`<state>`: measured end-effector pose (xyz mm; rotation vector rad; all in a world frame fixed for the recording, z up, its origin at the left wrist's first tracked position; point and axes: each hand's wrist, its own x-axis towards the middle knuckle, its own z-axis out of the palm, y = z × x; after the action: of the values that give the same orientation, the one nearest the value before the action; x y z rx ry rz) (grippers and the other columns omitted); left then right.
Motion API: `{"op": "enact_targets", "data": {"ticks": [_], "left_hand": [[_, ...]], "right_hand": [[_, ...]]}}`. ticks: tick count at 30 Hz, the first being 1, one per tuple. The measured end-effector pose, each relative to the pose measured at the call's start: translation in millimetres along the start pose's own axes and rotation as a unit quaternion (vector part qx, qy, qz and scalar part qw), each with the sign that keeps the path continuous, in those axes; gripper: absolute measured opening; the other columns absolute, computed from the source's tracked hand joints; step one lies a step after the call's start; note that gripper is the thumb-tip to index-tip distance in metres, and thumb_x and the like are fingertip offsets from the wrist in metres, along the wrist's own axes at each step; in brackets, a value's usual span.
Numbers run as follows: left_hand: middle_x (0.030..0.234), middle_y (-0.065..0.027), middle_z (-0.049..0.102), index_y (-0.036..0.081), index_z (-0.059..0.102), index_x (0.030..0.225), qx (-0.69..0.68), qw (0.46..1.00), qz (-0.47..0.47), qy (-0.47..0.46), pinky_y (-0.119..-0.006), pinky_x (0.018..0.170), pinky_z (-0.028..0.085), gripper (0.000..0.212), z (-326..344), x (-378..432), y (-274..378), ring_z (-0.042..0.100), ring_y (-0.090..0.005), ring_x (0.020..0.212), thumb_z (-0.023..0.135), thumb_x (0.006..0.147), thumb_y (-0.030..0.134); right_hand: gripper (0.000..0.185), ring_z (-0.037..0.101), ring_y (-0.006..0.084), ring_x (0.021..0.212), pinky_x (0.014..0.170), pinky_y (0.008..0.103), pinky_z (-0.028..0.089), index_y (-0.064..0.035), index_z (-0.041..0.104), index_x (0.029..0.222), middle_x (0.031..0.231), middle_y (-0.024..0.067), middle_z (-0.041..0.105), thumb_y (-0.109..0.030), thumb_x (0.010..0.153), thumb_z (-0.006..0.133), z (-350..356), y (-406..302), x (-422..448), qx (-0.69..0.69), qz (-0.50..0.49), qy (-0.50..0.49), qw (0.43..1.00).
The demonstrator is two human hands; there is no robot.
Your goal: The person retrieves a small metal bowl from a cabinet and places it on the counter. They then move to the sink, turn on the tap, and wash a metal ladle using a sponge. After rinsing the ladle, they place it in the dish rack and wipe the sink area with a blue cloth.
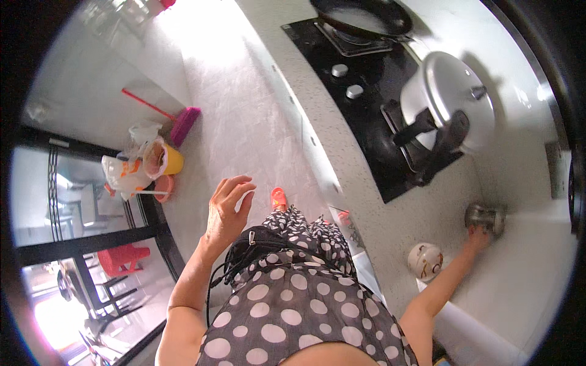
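Note:
My left hand hangs in the air over the floor, left of my body, with curled fingers apart and nothing in it. At the back corner of the counter, my right hand grips a shiny metallic container, which looks blurred. Its contents cannot be made out. Nearer me, beside my right forearm, stands a rounded white ceramic jar with a brown and gold pattern. A silver pressure cooker with black handles sits on the near burner of the black gas hob, its lid on.
A dark frying pan rests on the far burner. The speckled counter runs along my right. Across the grey floor are a purple broom, a yellow bin and plastic bags by a black-framed glass door.

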<state>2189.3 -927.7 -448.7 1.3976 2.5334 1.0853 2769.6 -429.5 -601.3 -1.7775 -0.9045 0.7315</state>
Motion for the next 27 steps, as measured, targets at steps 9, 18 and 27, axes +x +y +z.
{"op": "enact_targets", "data": {"ticks": [9,18,27], "left_hand": [[0.103,-0.0117,0.063,0.002,0.062,0.093,0.012,0.999,-0.003,0.05,-0.039,0.079,0.05,0.016,-45.0,21.4,-86.2,0.06,-0.0309,0.093,0.065,0.078,-0.001],[0.1,-0.0123,0.065,0.002,0.064,0.093,0.077,0.993,-0.063,0.07,-0.037,0.079,0.051,0.015,-153.6,34.7,-206.7,0.063,-0.0299,0.091,0.066,0.078,-0.003],[0.097,-0.011,0.066,0.001,0.065,0.093,0.076,0.983,-0.089,0.142,-0.036,0.076,0.05,0.015,-198.3,127.1,-298.1,0.063,-0.028,0.089,0.065,0.079,-0.003]], "right_hand": [[0.028,0.062,0.026,0.098,0.078,0.0347,0.051,0.0005,0.052,0.122,0.121,0.0172,0.056,-0.011,0.097,0.049,105.7,-157.8,-384.2,-0.047,-0.53,-0.09,0.842],[0.017,0.061,0.0228,0.096,0.079,0.0302,0.057,0.0082,0.057,0.107,0.118,0.0188,0.053,0.003,0.093,0.048,258.8,-218.8,-611.2,0.054,-0.576,-0.219,0.785],[0.014,0.064,0.0167,0.069,0.06,0.0242,0.052,0.0035,0.06,0.103,0.104,0.0145,0.061,0.005,0.091,0.051,426.1,-257.5,-665.3,0.05,-0.537,-0.316,0.78]]}}
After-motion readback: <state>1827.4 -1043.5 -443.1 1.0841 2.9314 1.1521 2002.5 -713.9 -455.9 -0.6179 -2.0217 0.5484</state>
